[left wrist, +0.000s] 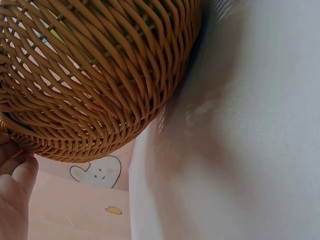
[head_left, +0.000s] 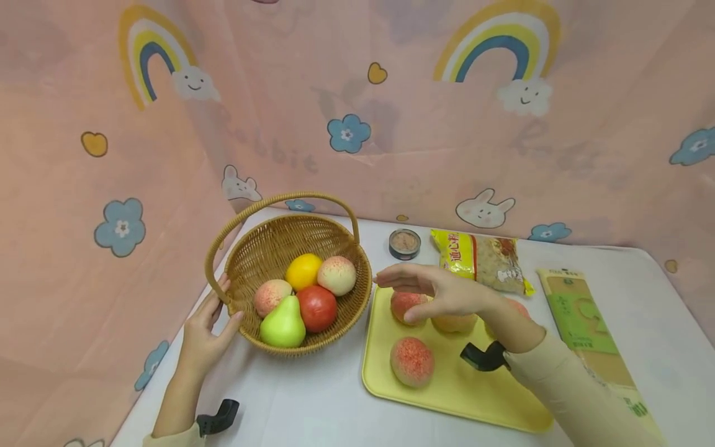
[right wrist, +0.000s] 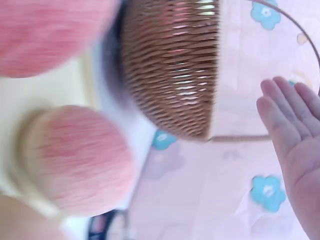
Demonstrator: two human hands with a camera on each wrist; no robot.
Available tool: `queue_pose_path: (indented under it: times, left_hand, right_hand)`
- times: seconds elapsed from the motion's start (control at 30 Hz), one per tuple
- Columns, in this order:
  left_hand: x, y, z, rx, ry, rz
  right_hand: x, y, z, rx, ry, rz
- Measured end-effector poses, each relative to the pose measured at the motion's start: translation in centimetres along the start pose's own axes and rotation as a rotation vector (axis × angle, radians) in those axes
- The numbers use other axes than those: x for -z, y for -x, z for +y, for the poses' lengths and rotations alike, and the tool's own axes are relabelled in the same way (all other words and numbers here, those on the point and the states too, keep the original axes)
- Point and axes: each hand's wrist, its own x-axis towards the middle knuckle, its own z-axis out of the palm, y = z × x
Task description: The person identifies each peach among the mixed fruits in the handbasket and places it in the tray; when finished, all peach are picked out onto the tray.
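At the left stands a wicker basket [head_left: 259, 245] with an arched handle, tilted so its opening faces me. Inside it lie a green pear [head_left: 283, 324], a red round fruit [head_left: 317, 308], a yellow fruit [head_left: 303, 271] and two pale peaches, one at the right [head_left: 337, 275]. My left hand [head_left: 202, 338] grips the basket's left rim near the handle's base, thumb in front and fingers behind. My right hand [head_left: 447, 292], its fingers straight, hovers above the yellow tray [head_left: 463, 397], fingertips close to the basket's right rim. Several reddish peaches [head_left: 412, 362] lie on the tray, some partly hidden by that hand.
Behind the tray are a small round tin [head_left: 404, 243] and a yellow pasta bag [head_left: 480, 261]. A long green-and-tan package [head_left: 583, 316] lies to the right. Patterned pink cloth [head_left: 357, 93] hangs behind and left of the white table [head_left: 290, 403].
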Motion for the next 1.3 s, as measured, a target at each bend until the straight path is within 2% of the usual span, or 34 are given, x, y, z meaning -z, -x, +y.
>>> queue_pose_path:
  times: [0.03, 0.3, 0.53, 0.7, 0.97, 1.3]
  left_hand:
    - [0.0, 0.0, 0.4, 0.004, 0.002, -0.001]
    - [0.0, 0.0, 0.0, -0.004, -0.043, 0.010]
    - [0.4, -0.6, 3.3, 0.009, -0.061, 0.011]
    - [0.6, -0.7, 4.1, 0.000, -0.060, 0.014]
    - [0.6, -0.4, 4.0, 0.001, -0.065, 0.016]
    - [0.6, -0.7, 4.2, -0.014, -0.044, 0.013]
  right_hand:
    - [0.2, -0.7, -0.5, -0.011, 0.006, 0.009]
    - [1.0, -7.2, -2.8, -0.019, 0.055, 0.006]
    - [1.2, -12.6, -3.6, -0.075, 0.049, -0.008]
    - [0.7, -15.8, -3.3, -0.075, 0.081, -0.026]
    - [-0.6, -19.3, -2.3, -0.087, 0.095, -0.092]
    - [-2.5, -22.3, 0.3, -0.205, 0.165, -0.187]
